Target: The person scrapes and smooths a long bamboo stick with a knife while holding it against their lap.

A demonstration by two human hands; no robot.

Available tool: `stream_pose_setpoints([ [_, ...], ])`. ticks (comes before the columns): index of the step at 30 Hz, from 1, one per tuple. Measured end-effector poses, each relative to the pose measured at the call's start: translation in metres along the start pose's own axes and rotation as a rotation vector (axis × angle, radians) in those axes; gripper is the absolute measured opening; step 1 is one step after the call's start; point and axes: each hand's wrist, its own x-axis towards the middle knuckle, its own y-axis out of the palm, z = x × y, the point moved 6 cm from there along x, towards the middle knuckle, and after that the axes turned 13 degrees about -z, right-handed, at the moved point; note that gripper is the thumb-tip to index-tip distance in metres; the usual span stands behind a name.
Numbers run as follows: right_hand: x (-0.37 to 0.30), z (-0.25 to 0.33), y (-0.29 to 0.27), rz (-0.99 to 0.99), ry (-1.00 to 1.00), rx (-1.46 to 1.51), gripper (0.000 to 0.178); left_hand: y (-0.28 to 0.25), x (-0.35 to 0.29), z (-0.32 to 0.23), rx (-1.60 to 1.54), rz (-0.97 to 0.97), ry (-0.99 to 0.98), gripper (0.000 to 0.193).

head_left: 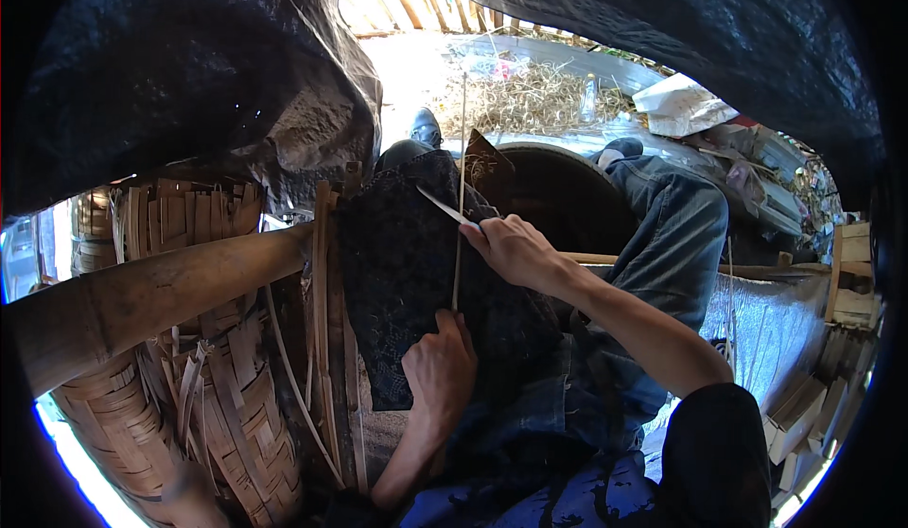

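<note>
A long thin bamboo strip [462,140] stretches away from me over my lap. My left hand [441,367] is closed around its near end. My right hand [515,252] grips a knife [442,206], whose narrow blade points to the far left. The knife crosses the strip close to my right fingers. Whether the edge is cutting into it, I cannot tell. Beneath both hands, a dark patterned cloth [388,273] covers my left thigh. The knife's handle is mostly hidden in my right hand.
A thick bamboo pole [180,287] juts in from the left, among woven bamboo baskets [241,424] and upright slats [323,339]. A round dark container [558,197] stands between my legs. Shavings [530,98] lie beyond. Wooden blocks [799,415] sit at right; dark sheeting [662,27] hangs overhead.
</note>
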Motion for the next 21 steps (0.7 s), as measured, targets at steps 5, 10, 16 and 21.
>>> stream_pose_setpoints([
  [5, 0.036, -0.033, 0.000, 0.039, 0.165, -0.049, 0.061, 0.000, -0.003, 0.000, -0.029, -0.028, 0.014, 0.024],
  [10, 0.017, -0.042, -0.022, -0.132, 0.055, 0.114, 0.056, 0.002, 0.002, 0.011, -0.017, -0.101, 0.073, 0.024],
  [16, -0.066, 0.005, -0.022, -0.015, -0.028, 0.252, 0.049, -0.001, 0.008, 0.002, -0.037, -0.069, 0.031, 0.025],
  [21, -0.072, 0.017, -0.015, 0.038, -0.024, 0.214, 0.048, 0.001, 0.004, 0.008, -0.036, -0.059, 0.002, 0.026],
])
